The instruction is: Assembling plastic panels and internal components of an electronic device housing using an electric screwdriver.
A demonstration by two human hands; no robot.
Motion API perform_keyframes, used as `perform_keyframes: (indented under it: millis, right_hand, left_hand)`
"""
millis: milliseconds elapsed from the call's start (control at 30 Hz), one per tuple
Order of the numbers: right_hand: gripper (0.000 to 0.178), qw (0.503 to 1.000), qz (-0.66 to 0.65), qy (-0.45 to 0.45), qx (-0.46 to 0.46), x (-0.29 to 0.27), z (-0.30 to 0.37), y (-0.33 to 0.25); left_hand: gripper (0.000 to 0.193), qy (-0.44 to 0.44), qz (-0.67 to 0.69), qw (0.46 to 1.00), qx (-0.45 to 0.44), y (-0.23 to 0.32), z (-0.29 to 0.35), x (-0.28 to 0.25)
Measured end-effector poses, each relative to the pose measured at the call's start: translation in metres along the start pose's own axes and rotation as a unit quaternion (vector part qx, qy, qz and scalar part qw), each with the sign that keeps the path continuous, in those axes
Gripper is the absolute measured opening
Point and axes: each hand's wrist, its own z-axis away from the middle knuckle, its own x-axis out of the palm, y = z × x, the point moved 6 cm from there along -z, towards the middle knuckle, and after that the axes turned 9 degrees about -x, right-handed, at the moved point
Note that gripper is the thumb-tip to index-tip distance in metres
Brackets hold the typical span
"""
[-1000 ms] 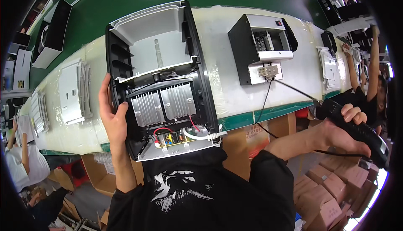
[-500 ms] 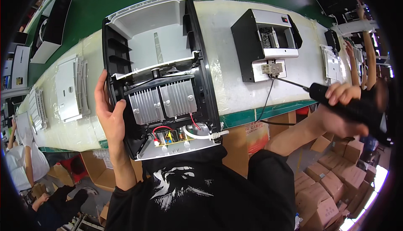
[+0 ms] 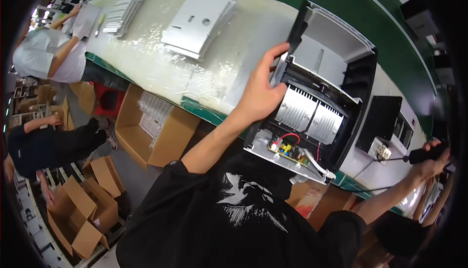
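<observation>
Closest to me, the open housing (image 3: 325,79) sits slanted in front of the wearer's black top (image 3: 248,219), with two finned heat sinks (image 3: 296,107) mid-body and a circuit board (image 3: 287,152) and white cable (image 3: 317,165) at its near end. I have the left hand (image 3: 263,90) on the housing's left edge, thumb and fingers spread wide about it. Right of the housing, the right hand (image 3: 433,163) is wrapped round a black screwdriver (image 3: 420,156), its shaft pointing at a metal block (image 3: 382,151) on a black-and-white box (image 3: 380,122); I can't tell whether the tip touches.

Over the last second my view has swung left, putting the housing right of centre and showing more of the open carton (image 3: 175,143). Both grips look the same and the housing unaltered, so I judge that only the gaze moved and the housing is being held ready while the screwdriver is at the block.

Left of the housing, pale panels (image 3: 197,22) lie on the table (image 3: 263,29). Farther left, a co-worker in white (image 3: 53,53) stands at it.
</observation>
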Motion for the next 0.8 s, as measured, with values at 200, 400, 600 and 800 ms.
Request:
perform_keyframes:
  millis: [200, 400, 600, 800]
  right_hand:
    - [0.061, 0.969, -0.176, -0.16, -0.063, -0.001, 0.047, -0.076]
    - [0.045, 0.926, -0.261, -0.239, -0.13, 0.129, 0.137, -0.161]
    - [0.035, 0.804, -0.522, -0.19, -0.212, 0.086, 0.165, -0.189]
    - [0.019, 0.92, -0.253, -0.25, -0.167, 0.125, 0.207, -0.195]
  left_hand:
    - [0.064, 0.015, -0.018, 0.999, 0.033, -0.005, -0.004, -0.009]
    - [0.063, 0.005, 0.009, 1.0, -0.009, 0.006, -0.003, -0.003]
    - [0.064, 0.023, -0.013, 1.0, 0.003, 0.001, 0.001, -0.017]
    - [0.063, -0.011, -0.001, 1.0, 0.013, 0.002, -0.004, 0.0]
